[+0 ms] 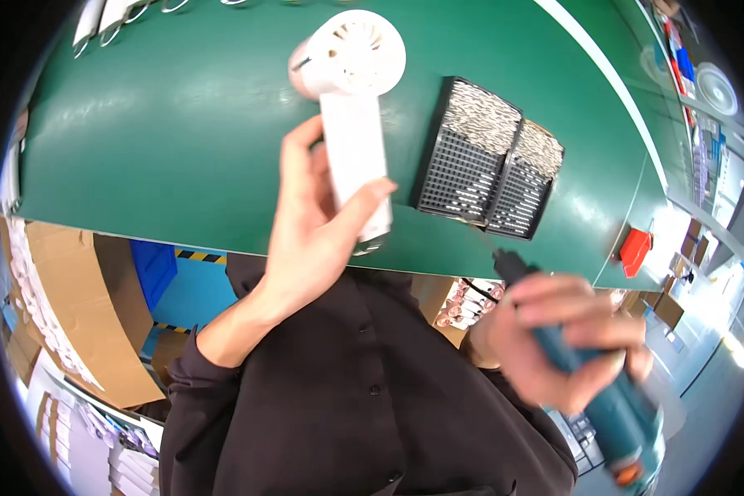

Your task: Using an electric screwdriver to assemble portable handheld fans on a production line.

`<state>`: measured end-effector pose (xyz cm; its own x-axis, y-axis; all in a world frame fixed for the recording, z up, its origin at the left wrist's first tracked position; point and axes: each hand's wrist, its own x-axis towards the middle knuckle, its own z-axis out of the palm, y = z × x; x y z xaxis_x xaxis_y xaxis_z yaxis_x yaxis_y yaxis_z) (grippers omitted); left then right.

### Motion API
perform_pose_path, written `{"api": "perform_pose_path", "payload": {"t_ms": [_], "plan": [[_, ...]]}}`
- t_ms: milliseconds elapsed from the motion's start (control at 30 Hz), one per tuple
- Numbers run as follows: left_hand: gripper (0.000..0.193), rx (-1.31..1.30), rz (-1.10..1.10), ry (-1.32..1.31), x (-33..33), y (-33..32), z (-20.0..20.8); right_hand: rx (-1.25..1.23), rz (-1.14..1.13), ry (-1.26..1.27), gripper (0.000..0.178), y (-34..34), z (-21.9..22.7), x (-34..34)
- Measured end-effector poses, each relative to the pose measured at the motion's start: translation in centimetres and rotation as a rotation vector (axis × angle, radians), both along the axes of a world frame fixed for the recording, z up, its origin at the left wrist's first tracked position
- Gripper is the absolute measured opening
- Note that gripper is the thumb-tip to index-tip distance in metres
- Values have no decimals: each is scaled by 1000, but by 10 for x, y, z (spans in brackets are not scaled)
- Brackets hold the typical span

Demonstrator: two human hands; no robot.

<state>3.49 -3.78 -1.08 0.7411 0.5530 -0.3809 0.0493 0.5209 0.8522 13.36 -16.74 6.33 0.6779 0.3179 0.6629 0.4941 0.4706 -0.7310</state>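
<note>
My left hand (310,223) is closed round the handle of a white handheld fan (355,157), its thumb across the lower part. The fan's round, slotted head points away from me, above the green table. In my right hand (566,335), blurred by motion, is a teal electric screwdriver (616,413), its black nose toward the table and its thin bit hard to make out. Between the two hands and farther off, a black screw tray (492,161) in two sections lies on the table. Small silvery screws heap at its far end and sit in rows of holes nearer me.
The green table (174,140) has its near edge close to my body. White parts with wire loops (99,21) line its far left. A red bin (634,252) stands at the right edge. Cardboard boxes (91,306) are below at left, and a tray of small parts (463,306) is under the edge.
</note>
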Motion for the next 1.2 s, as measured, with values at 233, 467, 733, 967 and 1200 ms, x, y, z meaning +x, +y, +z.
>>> {"api": "perform_pose_path", "payload": {"t_ms": [233, 467, 733, 967, 1200], "plan": [[59, 1139, -116, 249, -28, 20, -5, -71, -247, 221, 26, -16, -26, 21], [71, 1317, -197, 412, -36, 20, -4, -151, -258, 194, 32, -14, -40, 29], [77, 1174, -356, 462, -29, 23, 9, -223, -278, 175, 32, -13, -37, 29], [80, 1248, -368, 397, -30, 26, 5, -210, -356, 75, 21, 1, -36, 25], [80, 1279, -395, 397, -28, 29, 7, -219, -269, 153, 26, -7, -33, 26]]}}
